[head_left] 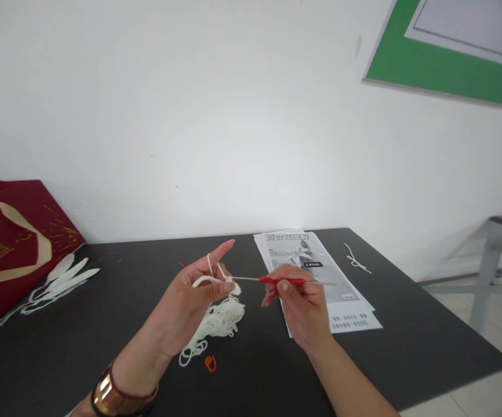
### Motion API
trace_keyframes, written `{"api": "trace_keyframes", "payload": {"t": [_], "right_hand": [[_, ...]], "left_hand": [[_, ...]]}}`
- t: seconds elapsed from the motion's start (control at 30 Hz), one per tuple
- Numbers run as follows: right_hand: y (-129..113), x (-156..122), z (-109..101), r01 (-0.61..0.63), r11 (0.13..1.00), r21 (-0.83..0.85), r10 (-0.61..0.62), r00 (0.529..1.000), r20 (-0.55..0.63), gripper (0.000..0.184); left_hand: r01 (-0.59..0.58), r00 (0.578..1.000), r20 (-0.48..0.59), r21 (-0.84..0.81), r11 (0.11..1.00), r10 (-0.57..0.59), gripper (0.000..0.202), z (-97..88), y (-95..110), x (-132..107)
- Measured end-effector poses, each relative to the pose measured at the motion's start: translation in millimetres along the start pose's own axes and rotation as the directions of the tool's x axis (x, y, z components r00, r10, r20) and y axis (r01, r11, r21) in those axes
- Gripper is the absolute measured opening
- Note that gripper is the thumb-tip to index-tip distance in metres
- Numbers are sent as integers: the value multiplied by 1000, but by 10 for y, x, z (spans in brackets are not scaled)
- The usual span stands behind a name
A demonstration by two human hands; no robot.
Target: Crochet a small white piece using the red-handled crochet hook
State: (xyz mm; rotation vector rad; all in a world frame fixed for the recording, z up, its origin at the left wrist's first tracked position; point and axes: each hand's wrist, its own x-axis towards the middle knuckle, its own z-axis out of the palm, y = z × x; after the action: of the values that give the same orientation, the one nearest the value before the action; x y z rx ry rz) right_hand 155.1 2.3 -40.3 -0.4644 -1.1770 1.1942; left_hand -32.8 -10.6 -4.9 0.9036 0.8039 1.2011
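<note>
My left hand (196, 295) pinches a small piece of white crochet work (232, 288) between thumb and fingers, with white yarn looped over the raised index finger. My right hand (296, 298) is closed around the red grip of a crochet hook (282, 281). The hook's thin metal shaft reaches left to the crochet work; its tip is too small to make out. Below my left hand a loose heap of white yarn (222, 321) lies on the table. An orange stitch marker (210, 363) rests just in front of that yarn.
Printed sheets (341, 295) lie under and behind my right hand on the black table (407, 336). A short tied white string (357, 260) is farther right. On the left stand a dark red bag (11, 231) and several white crocheted leaf-shaped pieces (66, 278). A white wall (190, 127) rises behind.
</note>
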Motion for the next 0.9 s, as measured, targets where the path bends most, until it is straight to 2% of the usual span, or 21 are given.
{"api": "trace_keyframes", "payload": {"t": [0.4, 0.9], "right_hand": [[-65, 32, -24, 0, 993, 117, -5, 999, 41, 7], [-107, 38, -50, -40, 985, 169, 20, 992, 124, 8]], "left_hand": [[23, 988, 155, -12, 1000, -21, 68, -91, 46, 10], [150, 936, 339, -155, 976, -90, 77, -166, 10, 5]]}}
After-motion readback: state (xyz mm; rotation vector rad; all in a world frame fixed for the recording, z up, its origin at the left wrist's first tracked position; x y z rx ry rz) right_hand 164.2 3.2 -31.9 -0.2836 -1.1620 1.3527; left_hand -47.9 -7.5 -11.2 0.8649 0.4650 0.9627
